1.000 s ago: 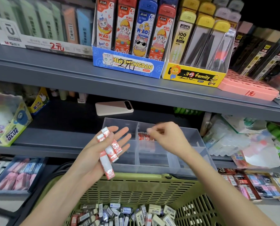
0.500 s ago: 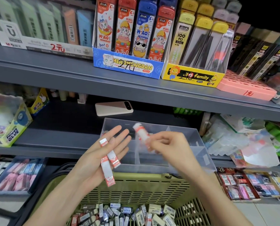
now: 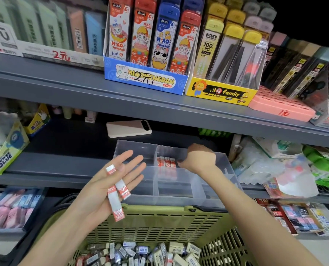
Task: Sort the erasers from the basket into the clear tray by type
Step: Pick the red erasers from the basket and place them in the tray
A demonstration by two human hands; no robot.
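My left hand [image 3: 104,187] lies palm up over the green basket [image 3: 159,217], fingers spread, with three red-and-white erasers [image 3: 115,198] resting on it. My right hand [image 3: 200,158] reaches down into the back middle compartment of the clear tray [image 3: 213,200], its fingertips hidden beside a row of red-and-white erasers [image 3: 166,161] standing there. I cannot see whether it holds one. The basket holds several mixed loose erasers [image 3: 140,254] in grey, white and red wrappers.
A pale phone [image 3: 128,128] lies on the shelf behind the tray. A glue box [image 3: 5,150] stands at the left, plastic-wrapped packs [image 3: 275,166] at the right. The upper shelf [image 3: 83,87] overhangs with boxes of pencil leads [image 3: 148,45].
My right hand carried an eraser from my left palm into the tray's back compartment, beside the row. Fewer erasers lie on my left hand than a second ago.
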